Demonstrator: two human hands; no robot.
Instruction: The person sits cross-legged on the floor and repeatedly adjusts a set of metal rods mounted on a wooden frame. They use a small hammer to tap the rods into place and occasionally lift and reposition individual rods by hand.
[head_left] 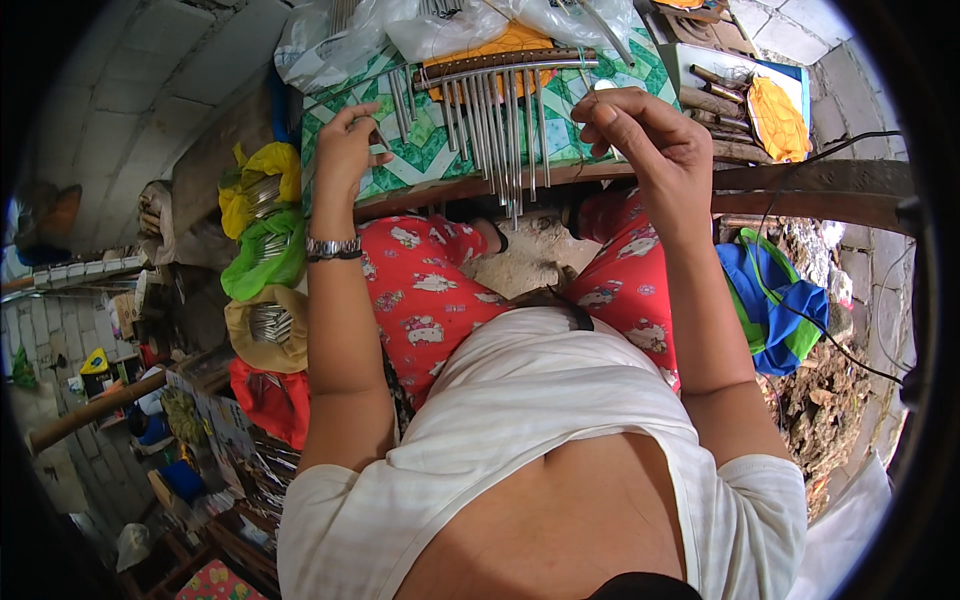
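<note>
— Grey block walls close around the worktop [440, 160], which wears a green-and-white patterned cloth. What lies on it?

— Metal tubes [490, 120] hung in a row from a dark wooden bar [505, 60], spread across the middle of the worktop, their lower ends reaching over its near edge. Under the bar sits an orange sheet [515, 42]. At the far edge, clear plastic bags [330, 45] are heaped.

— And your hands?

— My left hand [345, 145] is near the worktop's left edge, fingers [372, 125] pinched on one small metal tube [383, 138]. My right hand [640, 135] is raised just right of the tube row, thumb and forefinger pressed together; whatever thin thing they pinch is too fine for me to tell.

— Any packages round about?

— Left of me, beyond the worktop's left edge, stand open bags in a line: yellow [262, 170], green [262, 262], tan [262, 340], red [268, 395], three of them showing bundled metal tubes. By the worktop's far right corner a yellow cloth [778, 118] lies on a pale tray [795, 85]. A blue-and-green bag [775, 305] sits on the ground beside my right knee.
</note>
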